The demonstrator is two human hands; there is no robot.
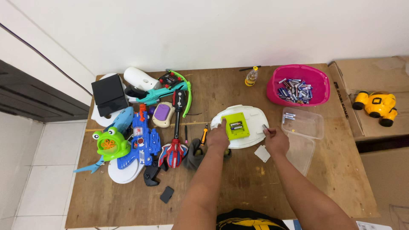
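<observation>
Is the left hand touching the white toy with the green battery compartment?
Touching. In the head view the left hand lies on the near left edge of the white toy, its fingers against the green battery compartment, with no gap visible.

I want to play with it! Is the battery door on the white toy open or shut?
Open. In the green battery compartment of the white toy, batteries lie bare; a small white cover lies on the table.

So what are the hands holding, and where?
Left hand steadies the white toy at its left edge; right hand pinches a small metallic piece, too small to identify.
</observation>
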